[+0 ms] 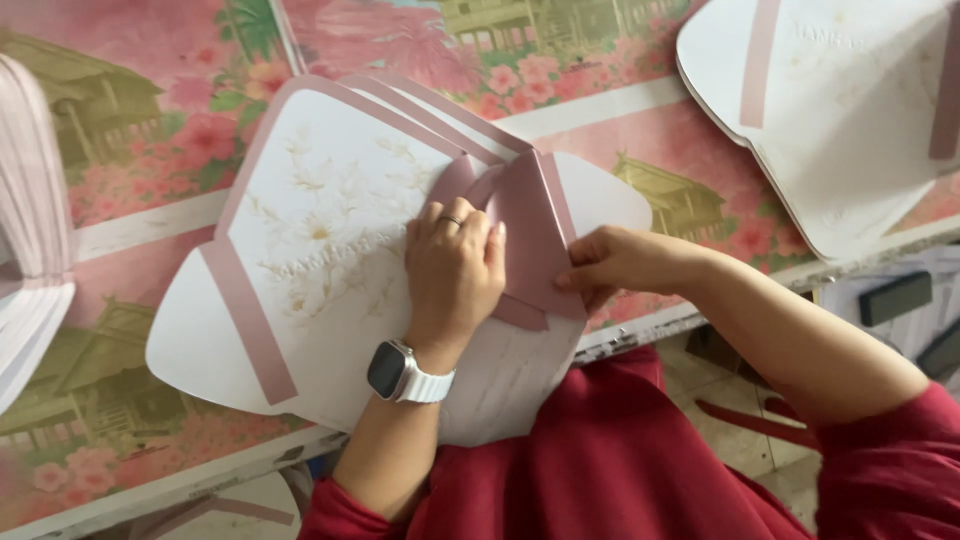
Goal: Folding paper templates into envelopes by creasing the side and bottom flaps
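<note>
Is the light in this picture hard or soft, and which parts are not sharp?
Head view: the light is soft and even, with only a faint shadow under the left hand on the envelope sheet; no glare shows. The paper stack at the left edge is blurred, and the right hand is slightly soft.

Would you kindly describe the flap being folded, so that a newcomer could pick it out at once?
On the flowered tablecloth lies a white die-cut envelope sheet with mauve borders. The flap is on its right side, between the left hand and the right hand. Unlike the flat white flaps, it is folded over, showing its solid mauve side.
</note>
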